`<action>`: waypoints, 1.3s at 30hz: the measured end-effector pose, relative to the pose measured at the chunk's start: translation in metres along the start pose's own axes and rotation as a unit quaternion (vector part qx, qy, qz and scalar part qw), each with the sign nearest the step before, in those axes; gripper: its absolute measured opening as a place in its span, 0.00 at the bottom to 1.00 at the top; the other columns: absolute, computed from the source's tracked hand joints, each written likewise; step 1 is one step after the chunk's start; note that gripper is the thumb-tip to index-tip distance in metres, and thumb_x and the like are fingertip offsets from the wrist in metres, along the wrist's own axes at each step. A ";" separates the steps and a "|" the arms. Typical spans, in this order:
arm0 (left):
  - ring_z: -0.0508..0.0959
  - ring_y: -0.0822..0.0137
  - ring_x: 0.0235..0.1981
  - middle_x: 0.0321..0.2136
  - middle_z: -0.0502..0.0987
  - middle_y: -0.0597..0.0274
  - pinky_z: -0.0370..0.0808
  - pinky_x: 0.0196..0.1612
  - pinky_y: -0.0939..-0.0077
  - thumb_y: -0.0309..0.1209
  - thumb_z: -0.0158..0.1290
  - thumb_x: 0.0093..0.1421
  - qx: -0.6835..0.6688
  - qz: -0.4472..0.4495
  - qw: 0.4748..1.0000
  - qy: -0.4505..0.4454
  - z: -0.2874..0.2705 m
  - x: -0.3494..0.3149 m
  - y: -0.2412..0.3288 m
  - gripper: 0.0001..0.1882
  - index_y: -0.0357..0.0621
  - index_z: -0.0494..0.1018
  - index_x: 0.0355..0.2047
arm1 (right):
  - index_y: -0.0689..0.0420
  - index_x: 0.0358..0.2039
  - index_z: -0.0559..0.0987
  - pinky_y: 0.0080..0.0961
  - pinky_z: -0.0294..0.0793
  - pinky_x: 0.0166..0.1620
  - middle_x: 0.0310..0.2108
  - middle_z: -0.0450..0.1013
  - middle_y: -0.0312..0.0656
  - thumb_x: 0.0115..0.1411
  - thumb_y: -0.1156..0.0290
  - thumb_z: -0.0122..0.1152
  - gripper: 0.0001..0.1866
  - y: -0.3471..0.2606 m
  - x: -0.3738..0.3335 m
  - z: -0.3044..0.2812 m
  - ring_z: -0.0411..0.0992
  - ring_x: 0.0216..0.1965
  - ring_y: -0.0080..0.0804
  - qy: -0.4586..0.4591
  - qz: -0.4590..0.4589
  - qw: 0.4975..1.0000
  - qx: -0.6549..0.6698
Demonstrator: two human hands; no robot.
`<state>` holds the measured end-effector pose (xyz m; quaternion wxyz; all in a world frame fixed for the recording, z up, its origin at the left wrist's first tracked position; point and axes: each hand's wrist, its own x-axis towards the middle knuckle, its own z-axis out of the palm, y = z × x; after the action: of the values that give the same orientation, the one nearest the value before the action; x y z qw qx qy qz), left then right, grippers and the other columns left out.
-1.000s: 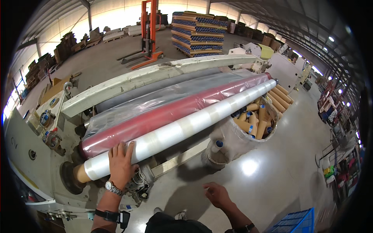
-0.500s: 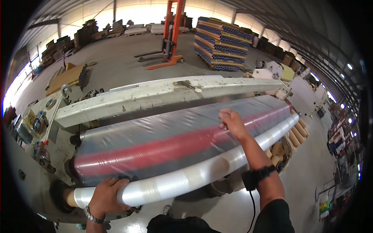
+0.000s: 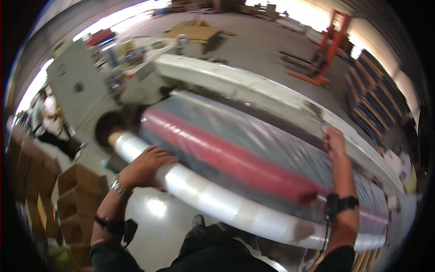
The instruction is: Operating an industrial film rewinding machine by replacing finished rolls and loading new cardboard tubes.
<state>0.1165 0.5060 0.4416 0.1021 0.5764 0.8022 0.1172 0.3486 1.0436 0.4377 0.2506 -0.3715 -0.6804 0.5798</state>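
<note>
A long roll of clear plastic film point(image 3: 204, 192) runs across in front of me, its brown core point(image 3: 115, 138) showing at the left end. My left hand point(image 3: 147, 167) lies over the roll near that end, fingers stretched out across its top. Behind it a red roller point(image 3: 217, 158) shows through a grey, wrinkled sheet of clear film point(image 3: 253, 140). My right hand point(image 3: 334, 141) is raised over the far side of the sheet, near the beam, with fingers curled closed. Whatever it may hold is too small and blurred to name.
A pale machine beam point(image 3: 235, 81) crosses behind the film. At left stand a grey machine cabinet point(image 3: 79, 77), cardboard boxes point(image 3: 79, 190) and another person point(image 3: 54, 115). An orange pallet stacker point(image 3: 328, 50) and stacked tubes point(image 3: 376, 95) are at the far right.
The view has swung left and tilted, bringing the cabinet, boxes and other person in. My right hand has moved away across the film toward the beam, staying closed. My left hand remains on the roll.
</note>
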 end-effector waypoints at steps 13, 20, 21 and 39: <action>0.74 0.48 0.36 0.29 0.75 0.51 0.70 0.41 0.61 0.28 0.53 0.48 -0.009 -0.322 0.918 0.234 -0.002 -0.018 -0.149 0.11 0.40 0.68 0.32 | 0.58 0.34 0.78 0.43 0.71 0.40 0.30 0.74 0.56 0.53 0.71 0.49 0.11 -0.050 -0.174 0.340 0.73 0.34 0.53 -0.286 -0.285 0.841 -0.359; 0.76 0.52 0.30 0.25 0.75 0.50 0.72 0.35 0.66 0.24 0.54 0.43 -0.135 -0.236 0.945 0.179 -0.005 -0.005 -0.199 0.08 0.38 0.70 0.27 | 0.63 0.32 0.77 0.43 0.73 0.40 0.28 0.74 0.57 0.54 0.72 0.50 0.10 -0.049 -0.186 0.467 0.74 0.34 0.52 -0.307 -0.381 0.802 -0.343; 0.76 0.53 0.30 0.25 0.75 0.50 0.72 0.34 0.67 0.24 0.54 0.43 -0.136 -0.234 0.945 0.183 -0.004 -0.005 -0.200 0.08 0.38 0.70 0.26 | 0.64 0.31 0.77 0.43 0.73 0.40 0.28 0.74 0.57 0.55 0.71 0.51 0.10 -0.049 -0.187 0.473 0.75 0.33 0.52 -0.305 -0.386 0.801 -0.340; 0.79 0.55 0.32 0.29 0.78 0.47 0.72 0.36 0.67 0.21 0.54 0.42 -0.182 -0.162 0.948 0.203 -0.012 0.002 -0.185 0.12 0.34 0.74 0.31 | 0.63 0.27 0.80 0.42 0.74 0.37 0.30 0.75 0.56 0.49 0.76 0.53 0.08 -0.048 -0.184 0.532 0.76 0.34 0.49 -0.340 -0.391 0.785 -0.340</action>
<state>-0.0545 0.4504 0.3961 0.0574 0.3743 0.8536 0.3578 0.0373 0.5739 0.3932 0.0657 0.0864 -0.9615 0.2524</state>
